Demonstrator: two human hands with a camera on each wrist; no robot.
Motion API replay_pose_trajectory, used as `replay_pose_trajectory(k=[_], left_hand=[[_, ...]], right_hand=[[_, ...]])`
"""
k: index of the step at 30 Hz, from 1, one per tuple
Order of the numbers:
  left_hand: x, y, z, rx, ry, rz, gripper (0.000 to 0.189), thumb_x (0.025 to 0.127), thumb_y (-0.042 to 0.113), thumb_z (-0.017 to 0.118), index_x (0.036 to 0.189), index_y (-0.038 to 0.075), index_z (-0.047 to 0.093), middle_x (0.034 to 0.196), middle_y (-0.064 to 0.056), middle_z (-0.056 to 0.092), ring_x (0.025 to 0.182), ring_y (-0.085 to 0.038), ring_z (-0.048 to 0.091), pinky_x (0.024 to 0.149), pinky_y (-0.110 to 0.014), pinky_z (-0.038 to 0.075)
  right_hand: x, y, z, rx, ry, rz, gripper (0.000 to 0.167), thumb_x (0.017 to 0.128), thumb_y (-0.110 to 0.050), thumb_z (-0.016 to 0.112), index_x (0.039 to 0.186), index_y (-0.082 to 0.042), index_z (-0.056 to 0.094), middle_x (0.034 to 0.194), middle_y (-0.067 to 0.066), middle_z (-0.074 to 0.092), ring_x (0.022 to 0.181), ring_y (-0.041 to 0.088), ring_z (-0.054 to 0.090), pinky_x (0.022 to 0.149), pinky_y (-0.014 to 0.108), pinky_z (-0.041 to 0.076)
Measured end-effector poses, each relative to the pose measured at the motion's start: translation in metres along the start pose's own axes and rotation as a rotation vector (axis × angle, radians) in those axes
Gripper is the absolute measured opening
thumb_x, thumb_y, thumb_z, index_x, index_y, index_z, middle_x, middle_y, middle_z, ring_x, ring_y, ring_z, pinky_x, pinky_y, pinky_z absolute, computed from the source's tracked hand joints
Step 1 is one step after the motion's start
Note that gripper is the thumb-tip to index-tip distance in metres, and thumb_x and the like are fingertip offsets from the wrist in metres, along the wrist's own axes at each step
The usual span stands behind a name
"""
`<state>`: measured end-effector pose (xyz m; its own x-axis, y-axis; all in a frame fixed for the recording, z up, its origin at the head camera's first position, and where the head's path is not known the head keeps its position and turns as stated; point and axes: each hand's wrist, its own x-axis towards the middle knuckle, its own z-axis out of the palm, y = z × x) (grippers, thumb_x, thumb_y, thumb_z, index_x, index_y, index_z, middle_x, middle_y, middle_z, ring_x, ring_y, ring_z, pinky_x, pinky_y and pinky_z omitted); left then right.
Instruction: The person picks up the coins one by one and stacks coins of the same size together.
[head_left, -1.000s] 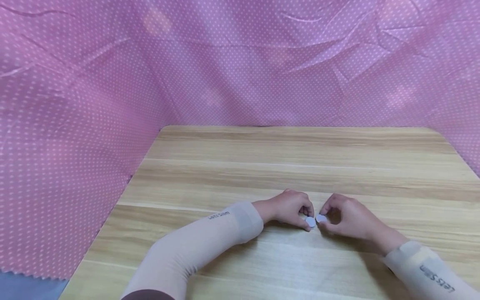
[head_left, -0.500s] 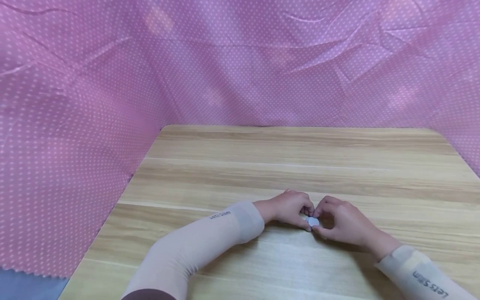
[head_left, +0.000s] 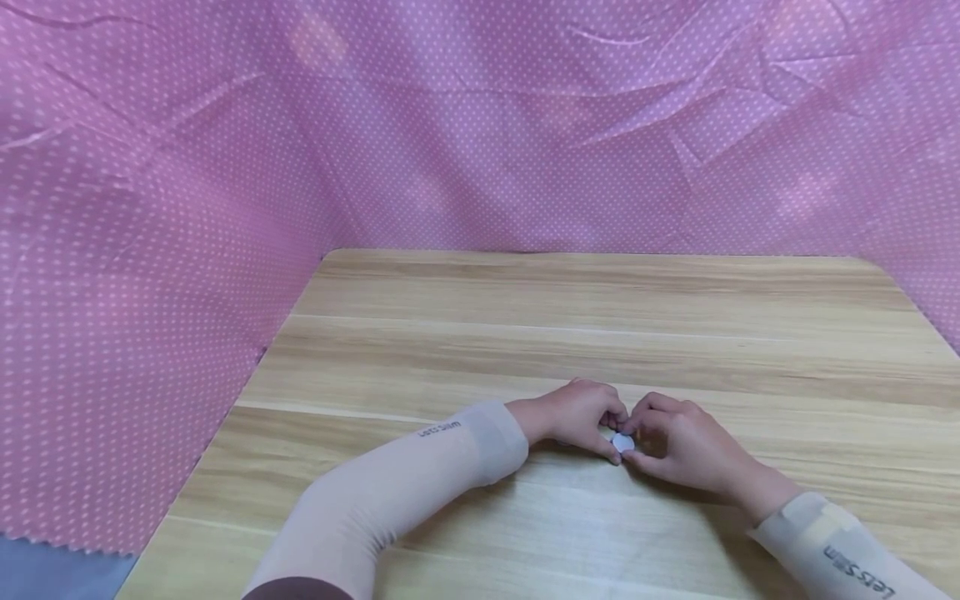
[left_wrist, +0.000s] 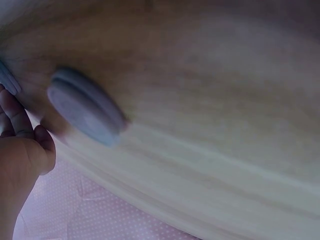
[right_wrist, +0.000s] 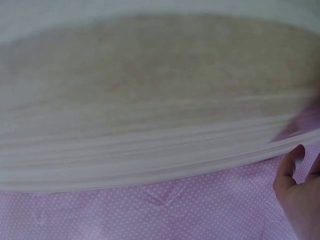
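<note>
A small round white disc (head_left: 622,442) lies between the fingertips of both hands, low over the table. My left hand (head_left: 585,417) holds it from the left, thumb in front and curled fingers behind. From the right, my right hand (head_left: 693,442) pinches it between thumb and forefinger. In the left wrist view, a disc edge (left_wrist: 9,79) shows at the fingers of the left hand (left_wrist: 22,145). Two thick grey-looking discs, one on the other (left_wrist: 85,107), stand apart on the table there. The right wrist view shows the right hand (right_wrist: 297,200) only partly; its disc is out of frame.
The wood-grain table (head_left: 525,333) has rounded far corners. Pink dotted cloth (head_left: 480,150) hangs behind it and along the sides. Pale sleeves cover both forearms, and the left sleeve (head_left: 405,475) crosses the front of the table.
My right hand has moved left, bringing its disc over to the left hand's disc; the two now overlap and look like one. The left hand has stayed in place.
</note>
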<state>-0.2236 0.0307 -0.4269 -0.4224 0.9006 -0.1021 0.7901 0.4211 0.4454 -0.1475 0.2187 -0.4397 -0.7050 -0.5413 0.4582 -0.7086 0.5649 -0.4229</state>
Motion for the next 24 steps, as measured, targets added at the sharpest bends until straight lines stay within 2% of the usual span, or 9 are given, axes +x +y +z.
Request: replay_pose_trajectory(k=[5,13,24], left_hand=[[0.0002,-0.0001,0.0001,-0.008,-0.004,-0.002,0.029,0.073,0.039,0.082,0.091,0.020,0.070,0.082,0.012,0.053,0.076,0.001,0.047,0.067,-0.011,0.035],[-0.0011,-0.0006,0.0003,-0.027,-0.004,-0.012,0.030,0.072,0.037,0.083,0.093,0.020,0.071,0.083,0.012,0.053,0.077,0.001,0.047,0.067,-0.010,0.036],[-0.0026,-0.0027,-0.0019,-0.107,-0.027,-0.029,0.034,0.073,0.033,0.083,0.102,0.016,0.073,0.088,0.013,0.055,0.082,0.001,0.049,0.071,-0.009,0.038]], right_hand=[[-0.0001,0.0023,0.0009,-0.002,0.021,-0.039,0.025,0.065,-0.012,0.084,0.087,-0.016,0.071,0.091,-0.011,0.059,0.072,0.004,0.055,0.067,0.012,0.041],[-0.0001,0.0040,0.0008,0.013,0.023,-0.049,0.027,0.065,-0.010,0.084,0.088,-0.014,0.072,0.091,-0.010,0.060,0.070,0.004,0.054,0.066,0.012,0.041],[-0.0020,0.0037,-0.0017,-0.008,-0.017,0.009,0.027,0.067,-0.017,0.085,0.091,-0.016,0.073,0.094,-0.012,0.059,0.072,0.003,0.055,0.067,0.013,0.041]])
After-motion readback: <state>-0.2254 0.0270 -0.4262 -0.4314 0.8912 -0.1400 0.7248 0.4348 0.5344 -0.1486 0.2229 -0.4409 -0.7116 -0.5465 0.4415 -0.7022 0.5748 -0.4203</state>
